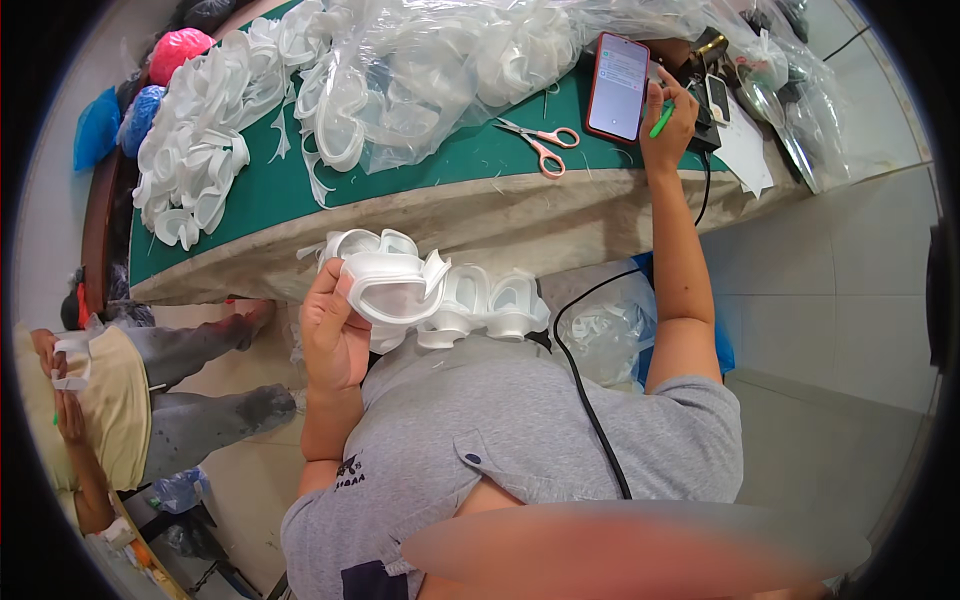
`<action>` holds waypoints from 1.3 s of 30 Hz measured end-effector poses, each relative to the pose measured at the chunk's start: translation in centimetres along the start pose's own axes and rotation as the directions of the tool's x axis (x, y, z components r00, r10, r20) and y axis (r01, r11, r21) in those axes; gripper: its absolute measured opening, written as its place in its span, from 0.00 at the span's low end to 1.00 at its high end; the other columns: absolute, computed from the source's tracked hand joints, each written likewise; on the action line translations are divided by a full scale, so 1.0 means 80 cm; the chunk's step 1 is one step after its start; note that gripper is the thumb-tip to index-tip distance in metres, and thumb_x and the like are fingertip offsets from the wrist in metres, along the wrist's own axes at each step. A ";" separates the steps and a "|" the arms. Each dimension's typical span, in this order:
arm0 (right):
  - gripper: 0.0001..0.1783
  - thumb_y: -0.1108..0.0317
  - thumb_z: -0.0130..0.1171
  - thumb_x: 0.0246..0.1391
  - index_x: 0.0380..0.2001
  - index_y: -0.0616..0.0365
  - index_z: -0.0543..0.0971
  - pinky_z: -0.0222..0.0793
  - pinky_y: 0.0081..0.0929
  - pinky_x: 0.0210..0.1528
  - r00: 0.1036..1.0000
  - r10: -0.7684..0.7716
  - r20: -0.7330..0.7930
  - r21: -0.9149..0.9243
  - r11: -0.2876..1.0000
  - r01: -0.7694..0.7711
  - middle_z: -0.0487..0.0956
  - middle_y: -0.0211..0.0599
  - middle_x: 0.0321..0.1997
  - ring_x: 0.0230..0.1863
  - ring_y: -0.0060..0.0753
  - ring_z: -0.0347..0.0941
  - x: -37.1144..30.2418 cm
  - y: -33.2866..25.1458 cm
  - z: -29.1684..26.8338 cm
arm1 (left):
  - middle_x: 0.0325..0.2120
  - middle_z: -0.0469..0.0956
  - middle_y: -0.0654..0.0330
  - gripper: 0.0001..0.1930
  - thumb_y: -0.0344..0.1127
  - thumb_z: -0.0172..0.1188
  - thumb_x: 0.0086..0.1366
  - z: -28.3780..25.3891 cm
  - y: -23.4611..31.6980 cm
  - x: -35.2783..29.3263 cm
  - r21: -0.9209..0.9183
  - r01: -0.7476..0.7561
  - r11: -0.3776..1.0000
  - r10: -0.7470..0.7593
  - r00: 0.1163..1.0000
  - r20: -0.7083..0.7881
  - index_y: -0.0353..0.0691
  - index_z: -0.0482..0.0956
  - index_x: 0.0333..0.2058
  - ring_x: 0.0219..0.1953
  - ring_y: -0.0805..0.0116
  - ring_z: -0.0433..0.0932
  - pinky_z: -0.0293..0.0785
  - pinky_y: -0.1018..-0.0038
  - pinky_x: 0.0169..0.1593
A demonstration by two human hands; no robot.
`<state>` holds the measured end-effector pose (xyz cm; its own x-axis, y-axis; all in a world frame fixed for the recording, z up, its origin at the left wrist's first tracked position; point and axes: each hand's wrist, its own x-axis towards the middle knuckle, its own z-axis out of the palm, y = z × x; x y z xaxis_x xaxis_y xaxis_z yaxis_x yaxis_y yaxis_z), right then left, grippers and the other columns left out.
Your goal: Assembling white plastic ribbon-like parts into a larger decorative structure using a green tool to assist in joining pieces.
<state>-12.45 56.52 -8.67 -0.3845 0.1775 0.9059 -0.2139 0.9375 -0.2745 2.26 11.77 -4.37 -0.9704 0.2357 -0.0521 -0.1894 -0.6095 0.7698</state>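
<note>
My left hand (335,335) is closed on the edge of a white, soft-looking goggle-shaped piece (392,292) with an oval translucent window. More such white pieces (490,300) rest in my lap right beside it. Over the table's far right, my right hand (668,125) holds a small green stick-like tool (662,120) against the palm, its fingers bent. Those fingers are at the right edge of a red-cased phone (618,88) with a lit screen. Only part of the tool shows; its tip cannot be made out.
Pink-handled scissors (545,145) lie partly spread on the green tabletop (440,185). A heap of white pieces (200,130) covers its left, beside a clear plastic bag (430,90) of more. A black cable (575,370) crosses my body. At left, another person (100,400) handles a white piece.
</note>
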 end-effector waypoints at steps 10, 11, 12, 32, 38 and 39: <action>0.23 0.51 0.43 0.65 0.32 0.60 0.78 0.64 0.31 0.45 0.989 0.143 -0.030 0.096 0.986 -0.139 0.81 0.35 0.38 0.39 0.37 0.68 -0.003 -0.004 -0.007 | 0.38 0.78 0.59 0.08 0.33 0.53 0.67 0.015 0.001 0.000 -0.013 -0.015 1.000 0.014 0.997 -0.075 0.36 0.72 0.41 0.41 0.72 0.78 0.75 0.75 0.47; 0.24 0.51 0.42 0.65 0.34 0.59 0.80 0.64 0.31 0.43 0.984 0.175 -0.020 0.106 0.979 -0.172 0.81 0.34 0.36 0.38 0.36 0.68 -0.003 -0.004 -0.009 | 0.38 0.78 0.59 0.08 0.33 0.53 0.67 0.014 0.002 0.001 -0.004 -0.008 1.000 0.008 0.999 -0.053 0.36 0.72 0.41 0.41 0.73 0.78 0.75 0.75 0.47; 0.24 0.51 0.42 0.65 0.34 0.59 0.80 0.64 0.31 0.43 0.984 0.175 -0.019 0.105 0.980 -0.172 0.81 0.34 0.36 0.38 0.36 0.68 -0.003 -0.005 -0.008 | 0.37 0.78 0.60 0.08 0.33 0.53 0.67 0.013 0.002 0.001 0.006 -0.001 1.000 0.002 1.000 -0.030 0.36 0.72 0.41 0.41 0.73 0.78 0.75 0.75 0.47; 0.26 0.48 0.41 0.65 0.35 0.54 0.83 0.64 0.29 0.40 0.972 0.234 -0.011 0.118 0.966 -0.232 0.74 0.32 0.24 0.35 0.32 0.67 -0.003 -0.013 -0.013 | 0.39 0.78 0.62 0.09 0.35 0.53 0.67 0.022 -0.003 -0.002 0.053 0.004 0.999 -0.002 0.999 -0.034 0.37 0.73 0.42 0.41 0.75 0.77 0.72 0.77 0.47; 0.26 0.48 0.41 0.65 0.34 0.54 0.83 0.64 0.30 0.40 0.974 0.226 -0.017 0.121 0.967 -0.222 0.73 0.32 0.23 0.35 0.33 0.67 -0.003 -0.011 -0.011 | 0.39 0.78 0.62 0.10 0.35 0.53 0.67 0.022 -0.005 -0.003 0.055 0.006 0.998 -0.004 0.999 -0.038 0.37 0.72 0.42 0.41 0.75 0.77 0.72 0.77 0.47; 0.26 0.48 0.41 0.65 0.34 0.54 0.83 0.64 0.30 0.40 0.974 0.226 -0.017 0.121 0.967 -0.223 0.73 0.32 0.23 0.35 0.33 0.67 -0.003 -0.012 -0.011 | 0.40 0.78 0.62 0.10 0.36 0.53 0.67 0.022 -0.005 -0.004 0.055 0.001 0.998 0.001 0.999 -0.044 0.37 0.72 0.42 0.42 0.75 0.77 0.72 0.77 0.47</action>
<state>-11.34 55.88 -8.36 -0.4079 0.3901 0.8255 -0.2301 0.8310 -0.5065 2.89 13.29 -3.51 -0.9763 0.2016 -0.0791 -0.1821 -0.5669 0.8034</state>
